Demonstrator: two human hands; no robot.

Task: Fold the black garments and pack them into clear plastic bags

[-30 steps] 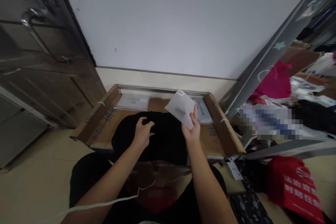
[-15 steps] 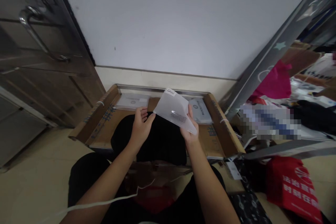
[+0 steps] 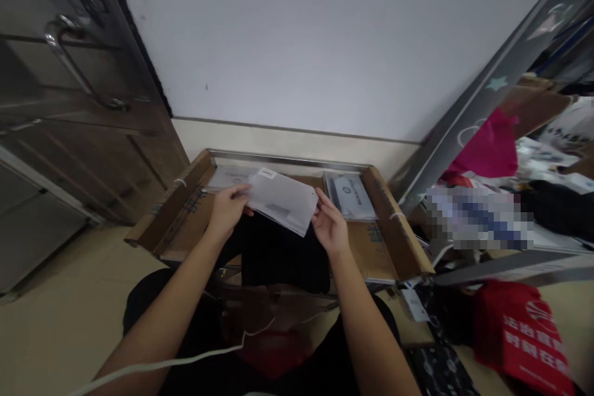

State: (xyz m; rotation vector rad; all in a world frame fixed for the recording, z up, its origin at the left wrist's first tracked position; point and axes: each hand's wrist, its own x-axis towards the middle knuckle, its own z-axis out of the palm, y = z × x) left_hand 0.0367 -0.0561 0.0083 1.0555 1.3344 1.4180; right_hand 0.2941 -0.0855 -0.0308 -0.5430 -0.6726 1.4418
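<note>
A frosted plastic bag with a small white label at its top left and a block of fine print is held between my hands, above a heap of black fabric. My left hand is closed on the bag's left edge, thumb on top. At the right edge, my right hand grips it near the corner with its fingertips. Similar flat bags lie in a shallow cardboard tray: a left bag, partly covered by the held one, and a right pile with a round logo.
A white wall rises behind the tray. To the left is a door with a metal handle. A cluttered shelf and a red bag are at right. A white cable crosses my lap.
The bag has moved left and levelled out, its right corner unfolded. My left hand, free of it before, now grips its left edge. My right hand has shifted to the right edge.
</note>
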